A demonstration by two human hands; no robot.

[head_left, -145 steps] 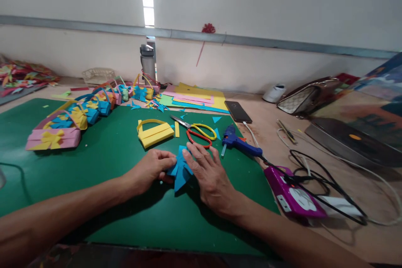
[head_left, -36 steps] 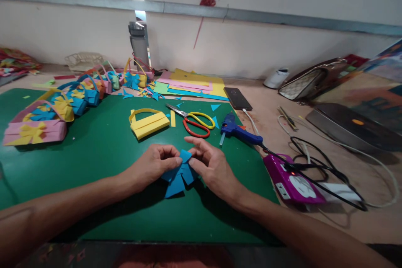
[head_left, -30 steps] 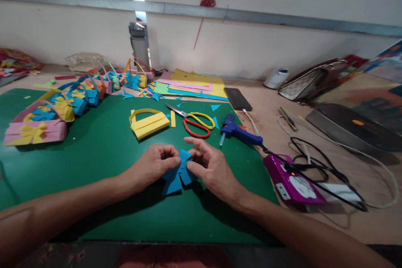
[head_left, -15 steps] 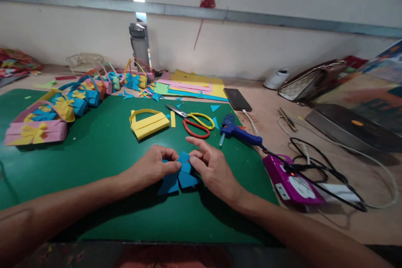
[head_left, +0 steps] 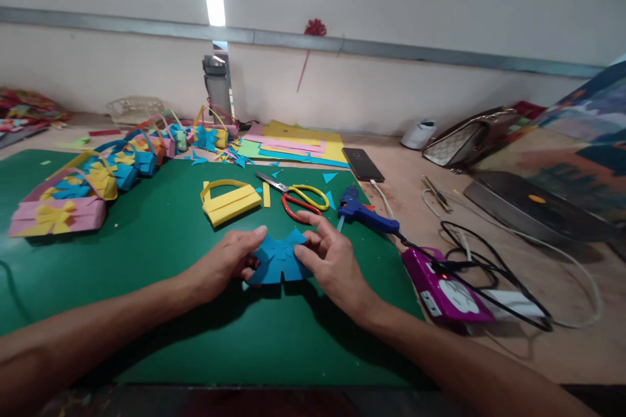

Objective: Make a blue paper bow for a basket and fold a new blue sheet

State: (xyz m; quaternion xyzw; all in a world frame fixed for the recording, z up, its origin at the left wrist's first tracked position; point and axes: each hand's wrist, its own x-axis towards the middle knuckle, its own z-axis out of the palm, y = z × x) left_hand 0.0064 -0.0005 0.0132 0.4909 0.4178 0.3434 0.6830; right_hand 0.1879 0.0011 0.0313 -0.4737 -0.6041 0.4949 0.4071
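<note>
A blue paper bow (head_left: 281,260) is held between my two hands, just above the green mat (head_left: 195,345). My left hand (head_left: 235,257) has its fingers behind the bow's left side, the thumb raised at its upper edge. At the right side, my right hand (head_left: 335,260) pinches the bow between thumb and fingers, with the index finger stretched out. Beyond the hands lies a small yellow paper basket (head_left: 232,205) with a handle. Near it are a yellow paper strip (head_left: 267,195) and scissors (head_left: 293,195) with red and yellow handles.
A blue glue gun (head_left: 364,214) rests right of the scissors, its cord running to a purple power strip (head_left: 443,287). Finished paper baskets (head_left: 61,212) line the left. Coloured paper sheets (head_left: 303,143), a phone (head_left: 362,163) and a grey bottle (head_left: 216,85) stand or lie farther back.
The blue bow has been spread out and turned flatter toward me. My left thumb has moved off its middle, and the left hand now sits at the left side. The view has tilted up slightly.
</note>
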